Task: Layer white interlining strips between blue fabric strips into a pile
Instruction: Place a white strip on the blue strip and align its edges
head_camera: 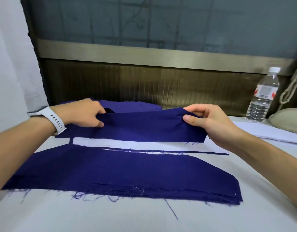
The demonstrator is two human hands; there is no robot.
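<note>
1. The left hand (87, 113), which wears a white watch (52, 119), pinches the left end of a blue fabric strip (144, 126) between thumb and curled fingers.
2. The right hand (209, 124) pinches the strip's right end, with the thumb on the near face and the fingers curled over the top edge.
3. The strip is stretched between the two hands. Its long axis runs left to right, and the cloth hangs down from the fingers towards the table (77, 215).
4. A white interlining strip (107, 142) lies flat directly below it, with its long axis also left to right. The held strip's lower edge covers the far part of the white strip. I cannot tell whether the two touch.
5. A thin blue edge shows just beside the white strip's near side, so this is probably the layered pile, with white on top.
6. I judge that the coming move is a short drop down and slightly towards the person, keeping the two long axes parallel and the ends matched. Each hand guides its own end, and neither is clearly nearer.
7. A stack of blue strips (127, 173) lies nearer the person, and another blue stack (132, 106) lies behind the hands.
8. More white interlining (261, 133) lies to the right, near a water bottle (261, 97).
</note>
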